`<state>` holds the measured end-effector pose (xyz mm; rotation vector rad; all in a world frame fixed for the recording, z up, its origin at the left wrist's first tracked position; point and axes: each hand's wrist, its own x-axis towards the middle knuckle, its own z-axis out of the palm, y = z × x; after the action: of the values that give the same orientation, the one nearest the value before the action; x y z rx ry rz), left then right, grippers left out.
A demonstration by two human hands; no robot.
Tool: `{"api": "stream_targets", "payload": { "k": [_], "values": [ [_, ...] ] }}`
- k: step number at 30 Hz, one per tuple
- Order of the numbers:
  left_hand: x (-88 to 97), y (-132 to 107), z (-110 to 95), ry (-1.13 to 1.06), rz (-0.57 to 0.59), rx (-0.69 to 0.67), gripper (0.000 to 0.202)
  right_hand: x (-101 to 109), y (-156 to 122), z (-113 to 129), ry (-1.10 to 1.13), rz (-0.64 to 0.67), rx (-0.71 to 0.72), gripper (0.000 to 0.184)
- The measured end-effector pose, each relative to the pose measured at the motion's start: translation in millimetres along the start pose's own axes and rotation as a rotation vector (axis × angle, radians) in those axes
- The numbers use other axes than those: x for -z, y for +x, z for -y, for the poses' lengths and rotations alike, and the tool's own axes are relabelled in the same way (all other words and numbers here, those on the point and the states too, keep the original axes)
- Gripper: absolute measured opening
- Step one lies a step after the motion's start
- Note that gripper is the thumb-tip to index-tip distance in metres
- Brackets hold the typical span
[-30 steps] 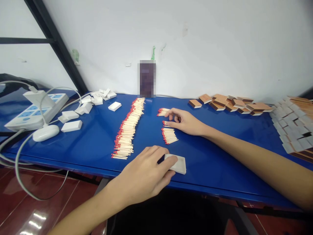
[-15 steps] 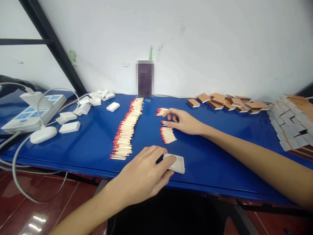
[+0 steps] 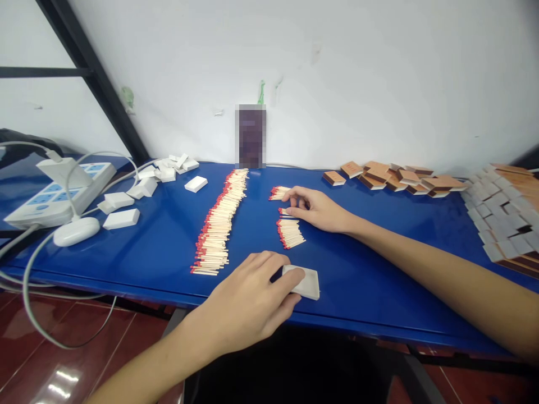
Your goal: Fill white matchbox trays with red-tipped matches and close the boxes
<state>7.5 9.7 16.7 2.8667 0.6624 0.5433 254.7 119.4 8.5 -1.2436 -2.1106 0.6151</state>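
My left hand (image 3: 252, 294) grips a small white matchbox tray (image 3: 310, 283) by its left end, close to the table's front edge. One finger lies over its inside. Beyond it, my right hand (image 3: 315, 207) rests on the table with fingers curled and the thumb apart from them. Its fingertips touch the upper matches (image 3: 277, 193); the thumb lies by a few red-headed matches (image 3: 282, 212). Below the thumb is a fanned group of matches (image 3: 290, 233). The palm hides whatever is under it. Left of both hands runs a long row of matches (image 3: 219, 224), heads leftward.
Several white trays (image 3: 120, 219) lie on the left beside a power strip (image 3: 59, 196) with loose cables. Brown matchboxes (image 3: 379, 171) are heaped at the back right, with a stack of boxes (image 3: 505, 216) at far right. A blurred dark object (image 3: 251, 137) stands against the wall.
The whole view has shifted very slightly. Both hands keep their places, the left on the tray and the right at the matches.
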Motion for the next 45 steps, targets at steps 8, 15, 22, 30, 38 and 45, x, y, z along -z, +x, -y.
{"api": "stream_targets", "payload": {
  "k": [8, 15, 22, 30, 38, 45],
  "values": [
    [1.6, -1.4, -0.5, 0.0, 0.011, 0.002, 0.019, 2.6, 3.7, 2.7, 0.047, 0.045, -0.044, 0.03],
    [0.8, -0.2, -0.3, -0.009, -0.009, -0.001, 0.019, 4.3, 4.7, 1.7, 0.072, 0.053, -0.038, 0.035],
    [0.6, -0.5, -0.8, -0.015, 0.01, 0.005, 0.019, 2.4, 3.5, 5.2, 0.076, 0.003, -0.057, 0.027],
    [0.4, -0.7, -0.2, -0.021, 0.015, 0.004, 0.02, 1.1, 3.7, 4.9, 0.048, -0.008, -0.07, 0.027],
    [0.1, -0.1, 0.3, -0.015, 0.01, 0.001, 0.019, 1.1, 3.7, 4.4, 0.035, -0.002, -0.061, 0.029],
    [0.3, 0.1, 0.3, -0.018, 0.018, 0.001, 0.02, 2.3, 3.6, 5.0, 0.063, 0.022, -0.085, 0.033]
  ]
}}
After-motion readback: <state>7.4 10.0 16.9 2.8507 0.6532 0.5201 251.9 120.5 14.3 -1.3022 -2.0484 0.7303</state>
